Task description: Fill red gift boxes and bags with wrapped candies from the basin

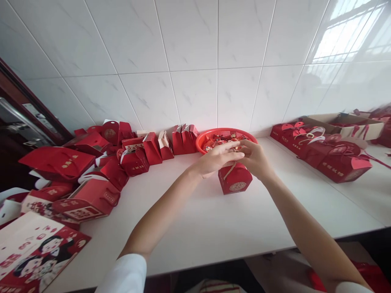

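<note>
A small red gift box [236,181] with a round gold emblem on its end stands upright on the white counter, a light cord hanging down its side. My left hand [218,158] reaches over its top from the left, fingers stretched toward the right and thumb below them. From the other side my right hand [255,158] meets it, fingers bent over the top of the box. Both hands appear to grip the box's top, which they largely hide. Just behind them is a red plastic basket [200,140] with small, shiny red wrapped pieces in it.
Many open red boxes [100,191] crowd the left side, with a printed box [33,252] at the front. Several upright red boxes [152,147] line the tiled wall. On the right stand rows of handled red boxes [339,165] and an open cardboard carton [363,129].
</note>
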`<action>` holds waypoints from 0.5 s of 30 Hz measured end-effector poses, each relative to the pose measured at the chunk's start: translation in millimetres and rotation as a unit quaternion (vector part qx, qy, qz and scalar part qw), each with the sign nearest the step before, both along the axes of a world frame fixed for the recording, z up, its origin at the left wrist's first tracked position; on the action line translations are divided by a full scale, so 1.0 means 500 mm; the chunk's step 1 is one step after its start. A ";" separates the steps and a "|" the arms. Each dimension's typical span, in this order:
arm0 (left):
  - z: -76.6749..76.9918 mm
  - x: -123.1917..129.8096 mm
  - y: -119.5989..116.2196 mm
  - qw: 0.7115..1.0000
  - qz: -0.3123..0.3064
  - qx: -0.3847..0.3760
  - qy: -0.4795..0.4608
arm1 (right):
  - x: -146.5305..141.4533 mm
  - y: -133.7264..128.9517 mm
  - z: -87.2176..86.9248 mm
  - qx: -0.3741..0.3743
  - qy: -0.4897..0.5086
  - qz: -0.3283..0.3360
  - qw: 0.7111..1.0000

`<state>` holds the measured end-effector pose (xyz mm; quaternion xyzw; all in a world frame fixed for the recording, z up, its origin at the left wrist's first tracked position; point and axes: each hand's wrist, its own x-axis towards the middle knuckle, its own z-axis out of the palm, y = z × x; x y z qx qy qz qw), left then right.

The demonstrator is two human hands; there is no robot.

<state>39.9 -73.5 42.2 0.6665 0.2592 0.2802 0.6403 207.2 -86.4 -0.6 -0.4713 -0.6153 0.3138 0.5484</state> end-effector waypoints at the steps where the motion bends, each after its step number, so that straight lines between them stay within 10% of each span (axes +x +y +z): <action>1: -0.006 0.004 0.000 1.000 -0.001 0.017 0.006 | 0.003 0.000 -0.002 0.008 0.005 -0.016 1.000; 8: -0.119 0.035 0.014 0.947 0.162 0.225 0.164 | 0.025 -0.012 -0.012 -0.004 0.087 -0.025 0.996; 15: -0.176 0.062 0.032 0.947 0.137 0.222 0.189 | 0.041 -0.021 -0.018 -0.037 0.119 -0.012 0.992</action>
